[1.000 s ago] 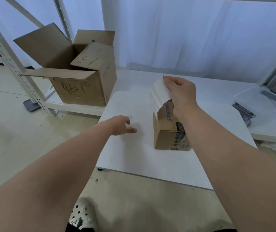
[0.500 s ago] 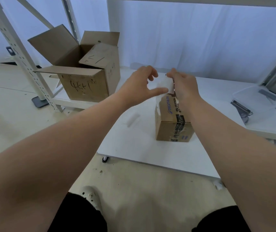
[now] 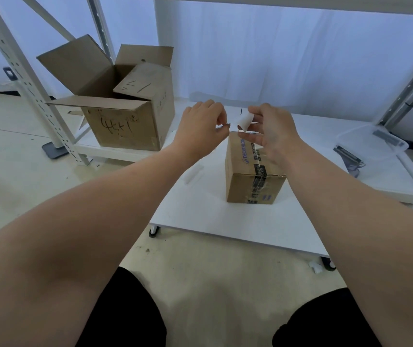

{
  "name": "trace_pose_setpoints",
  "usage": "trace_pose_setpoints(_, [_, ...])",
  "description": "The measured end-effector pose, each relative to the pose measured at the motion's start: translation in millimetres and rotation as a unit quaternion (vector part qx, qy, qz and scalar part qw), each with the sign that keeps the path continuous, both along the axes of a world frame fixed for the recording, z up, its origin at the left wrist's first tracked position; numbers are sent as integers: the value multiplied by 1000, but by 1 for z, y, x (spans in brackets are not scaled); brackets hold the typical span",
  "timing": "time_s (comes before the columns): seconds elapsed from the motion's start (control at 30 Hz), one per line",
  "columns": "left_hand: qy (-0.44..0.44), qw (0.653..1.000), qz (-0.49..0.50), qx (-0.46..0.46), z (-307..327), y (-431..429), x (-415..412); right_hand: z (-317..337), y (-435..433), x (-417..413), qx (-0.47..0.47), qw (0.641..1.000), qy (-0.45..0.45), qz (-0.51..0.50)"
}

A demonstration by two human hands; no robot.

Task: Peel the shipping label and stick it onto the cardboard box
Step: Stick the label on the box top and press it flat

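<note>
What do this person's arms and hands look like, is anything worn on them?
Both forearms are bare: no sleeves, gloves, watch or rings show. The left hand has dark-painted fingernails; the right hand shows a similar dark nail tip.

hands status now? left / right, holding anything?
Left hand: fingers pinched together, holding nothing visible.
Right hand: closed on the curled white shipping label.

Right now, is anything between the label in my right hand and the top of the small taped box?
Nothing visible. The label sits pinched in the right hand just above the small box; the left hand hovers beside it.
</note>
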State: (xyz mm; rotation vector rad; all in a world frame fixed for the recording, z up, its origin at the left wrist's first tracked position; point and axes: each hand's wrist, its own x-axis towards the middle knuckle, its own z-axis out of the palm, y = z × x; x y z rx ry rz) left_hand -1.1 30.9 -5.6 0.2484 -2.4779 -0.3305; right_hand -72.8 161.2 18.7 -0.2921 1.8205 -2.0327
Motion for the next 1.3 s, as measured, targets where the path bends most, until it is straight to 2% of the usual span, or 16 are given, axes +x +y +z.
trace_pose_setpoints(0.07, [-16, 997, 14, 74, 1, 0, -2, -3, 2, -2, 31, 999, 17, 6])
trace_pose_setpoints(0.13, [-33, 981, 18, 189, 2, -3, -4, -8, 5, -7, 72, 996, 53, 2])
trace_pose_setpoints(0.23, [-30, 919, -26, 393, 6, -6, -3, -12, 11, -14, 152, 980, 130, -8])
trace_pose_setpoints(0.33, [-40, 877, -59, 475, 13, -5, -1, -14, 18, -17, 171, 981, 91, 5])
trace_pose_setpoints(0.53, [-51, 852, -84, 514, 18, 5, -7, -14, 28, -22, 125, 987, 92, 35])
trace_pose_setpoints(0.6, [-29, 853, -55, 518, 16, 9, -13, -13, 29, -25, 117, 990, 79, 23])
trace_pose_setpoints(0.7, [-28, 844, 15, 535, 10, 9, -22, -16, 35, -35, 82, 996, 2, -29])
trace_pose_setpoints(0.83, [-175, 855, 59, 485, -13, 9, -29, -30, 50, -50, 90, 989, -79, -88])
trace_pose_setpoints(0.93, [-270, 832, 36, 484, -28, 19, -35, -39, 57, -54, 109, 982, -133, -76])
trace_pose_setpoints(1.03, [-296, 818, 10, 492, -35, 30, -43, -45, 56, -56, 80, 981, -168, -56])
trace_pose_setpoints(1.3, [-348, 838, 13, 421, -35, 27, -36, -42, 54, -55, 65, 984, -162, -22])
